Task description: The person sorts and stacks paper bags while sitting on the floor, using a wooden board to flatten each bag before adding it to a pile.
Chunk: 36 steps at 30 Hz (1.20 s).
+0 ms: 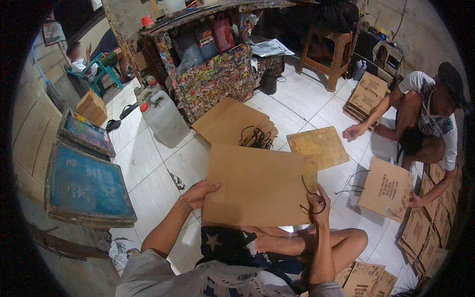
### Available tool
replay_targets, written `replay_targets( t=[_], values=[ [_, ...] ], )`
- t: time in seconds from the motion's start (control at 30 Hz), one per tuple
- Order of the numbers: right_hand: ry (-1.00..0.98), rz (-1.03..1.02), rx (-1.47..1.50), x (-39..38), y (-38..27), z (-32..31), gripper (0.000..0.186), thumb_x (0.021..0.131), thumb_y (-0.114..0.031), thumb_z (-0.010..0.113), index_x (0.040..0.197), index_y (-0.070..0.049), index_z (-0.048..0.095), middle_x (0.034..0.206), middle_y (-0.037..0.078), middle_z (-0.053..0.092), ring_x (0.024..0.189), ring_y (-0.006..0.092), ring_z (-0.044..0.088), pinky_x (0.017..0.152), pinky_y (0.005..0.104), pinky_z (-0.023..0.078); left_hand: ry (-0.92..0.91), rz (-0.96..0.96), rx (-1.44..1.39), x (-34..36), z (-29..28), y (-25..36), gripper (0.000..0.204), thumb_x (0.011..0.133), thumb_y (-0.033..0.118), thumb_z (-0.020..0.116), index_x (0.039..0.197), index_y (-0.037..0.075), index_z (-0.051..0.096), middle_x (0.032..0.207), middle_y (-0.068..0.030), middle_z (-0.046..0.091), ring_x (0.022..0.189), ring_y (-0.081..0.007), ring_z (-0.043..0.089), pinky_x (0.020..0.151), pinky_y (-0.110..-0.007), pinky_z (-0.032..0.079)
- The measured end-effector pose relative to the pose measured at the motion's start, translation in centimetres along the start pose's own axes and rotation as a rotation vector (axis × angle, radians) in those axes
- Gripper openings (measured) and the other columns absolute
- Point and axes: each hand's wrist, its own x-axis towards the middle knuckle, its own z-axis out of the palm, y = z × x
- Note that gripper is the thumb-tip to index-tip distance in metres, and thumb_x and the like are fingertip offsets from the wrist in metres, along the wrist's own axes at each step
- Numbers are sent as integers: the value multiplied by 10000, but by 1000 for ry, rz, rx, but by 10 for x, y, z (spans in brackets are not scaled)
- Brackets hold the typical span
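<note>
A plain brown paper bag (255,185), lying flat in its folded form, is held above my crossed legs. My left hand (198,194) pinches its left edge, thumb on top. At the right edge my right hand (319,205) is closed on the bag, beside its black cord handle (310,190). Beyond the bag is a pile of plain brown bags (232,121) with black cords bunched at one side. A worn yellowish board (321,148) lies right of that pile, partly covered by the bag I hold.
At the right a squatting co-worker (430,119) holds a printed bag (386,190). Printed bags (368,91) are stacked behind; more (418,232) lie along the right wall. A plastic jerrycan (166,119) stands left of the pile. Blue-meshed frames (89,183) lean at far left.
</note>
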Motion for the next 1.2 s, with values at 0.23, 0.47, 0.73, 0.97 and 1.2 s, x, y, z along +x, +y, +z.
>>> replay_targets(
  t=[0.23, 0.47, 0.73, 0.97, 1.2],
  values=[
    [-63, 206, -108, -10, 18, 18, 521, 987, -512, 326, 1025, -60, 582, 599, -13, 468, 488, 102, 467, 433, 260, 356, 129, 87, 8, 22, 8, -23, 724, 878, 95, 654, 1432, 113, 189, 1361, -128, 449, 1192, -251, 506, 940, -425, 494],
    [-118, -22, 47, -12, -4, 33, 517, 867, -249, 632, 1311, -33, 476, 1084, 81, 615, 969, 172, 586, 844, 290, 456, 111, 118, -6, 30, 6, -14, 578, 894, 120, 641, 1377, 56, 331, 1294, -112, 524, 1107, -224, 574, 902, -373, 518],
    [-309, 276, 239, 12, -41, 28, 530, 762, -42, 735, 1234, 59, 519, 1042, 91, 649, 787, 88, 601, 604, 198, 460, -26, 274, 61, 24, 5, 49, 423, 926, 166, 602, 1294, 12, 460, 1238, -111, 575, 1073, -202, 601, 866, -345, 534],
    [-63, 92, 374, 102, -110, 53, 411, 864, -119, 635, 1230, 5, 494, 1108, 109, 587, 991, 230, 599, 826, 369, 526, 22, 438, -228, 56, -18, 49, 387, 960, 226, 525, 1278, 11, 478, 1263, -113, 554, 1140, -240, 552, 954, -426, 471],
    [-465, -278, 659, 298, -227, 151, 440, 959, -189, 515, 1332, 10, 396, 1321, 143, 504, 1229, 246, 478, 1048, 395, 398, 723, 798, 1123, 101, -55, -120, 350, 932, 250, 531, 1201, 27, 529, 1224, -163, 558, 1113, -339, 539, 949, -459, 446]
  ],
)
